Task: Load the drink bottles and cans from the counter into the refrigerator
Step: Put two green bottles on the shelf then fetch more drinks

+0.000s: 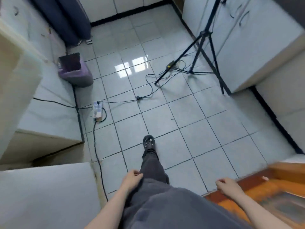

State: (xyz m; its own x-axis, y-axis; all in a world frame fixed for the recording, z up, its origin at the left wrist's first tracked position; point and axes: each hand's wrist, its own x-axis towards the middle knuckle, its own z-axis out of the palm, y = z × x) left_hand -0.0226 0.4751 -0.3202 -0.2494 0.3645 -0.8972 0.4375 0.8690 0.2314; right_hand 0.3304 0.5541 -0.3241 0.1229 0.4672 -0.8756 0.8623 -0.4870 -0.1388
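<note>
No bottles or cans showed anywhere in view, so which way they lay from either hand couldn't be told. The left hand [132,176] hung loosely curled & empty by the thigh; the right hand [227,184] was the same, on the tripod [203,52] side, both well short of it. One shoe [149,142] was planted ahead toward the tripod. The pale slab [16,76] far left of the tripod was possibly counter or fridge, too blurred to say.

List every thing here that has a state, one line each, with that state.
left hand: loosely curled, empty
right hand: loosely curled, empty
tripod: standing, legs spread
power strip: on floor, a cable plugged in
purple bin: upright, top open
cabinet doors: closed
</note>
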